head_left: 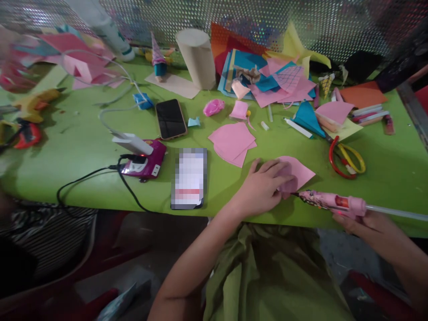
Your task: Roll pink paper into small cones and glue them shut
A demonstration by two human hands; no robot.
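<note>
Dark-screened phone (pixel 171 119) lying face up, near purple power block (pixel 158 156) (black plug in). White bottle (pixel 112 38) farther back, left of pale cylinder (pixel 199 62).

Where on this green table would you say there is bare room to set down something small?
Free patches: right of the scissors, and between the yellow glue gun and purple power strip. It is crowded at the back with paper.

Pink glue gun (pixel 334 203) with a dark-mottled front in the right hand (pixel 371 223), plain pink cutout (pixel 299 171) under the left hand (pixel 262 187), red-and-yellow-looped scissors (pixel 343 154) beyond the right grip, lime-green table (pixel 227 187) beneath both, blue-gridded pink paper (pixel 290 79) farther beyond
</note>
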